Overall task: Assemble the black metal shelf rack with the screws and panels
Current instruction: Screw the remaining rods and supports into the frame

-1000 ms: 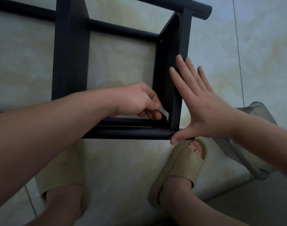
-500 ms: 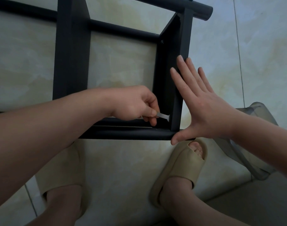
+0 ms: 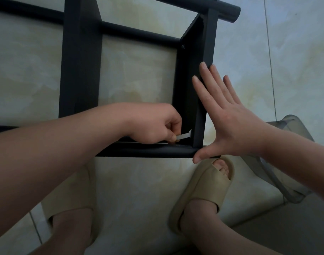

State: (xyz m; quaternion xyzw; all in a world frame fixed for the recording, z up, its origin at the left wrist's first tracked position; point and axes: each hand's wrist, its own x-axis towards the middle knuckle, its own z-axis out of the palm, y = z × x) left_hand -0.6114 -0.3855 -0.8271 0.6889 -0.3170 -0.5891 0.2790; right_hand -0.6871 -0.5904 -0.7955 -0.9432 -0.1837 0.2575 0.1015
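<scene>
While the left hand (image 3: 157,126) curls its fingers round a small silver wrench (image 3: 184,136), pinching it with the tip pointing into the inner corner of the black shelf rack (image 3: 80,70), the right hand (image 3: 236,124) lies flat and released at its three o'clock. The right hand's straight fingers press the outer face of the end panel (image 3: 207,43), and its thumb reaches along the front tube (image 3: 148,151).

A screw head (image 3: 183,46) sits in that panel at twelve o'clock from the wrench. The rack lies on its side on the floor (image 3: 139,80), filling the view from nine to one o'clock.

The floor is pale, glossy, marbled tile with thin grout lines. At six o'clock two feet stand on it in beige slippers (image 3: 207,186). At four o'clock from the right hand a translucent grey plastic object (image 3: 293,126) is partly hidden by the forearm. What it is cannot be told.
</scene>
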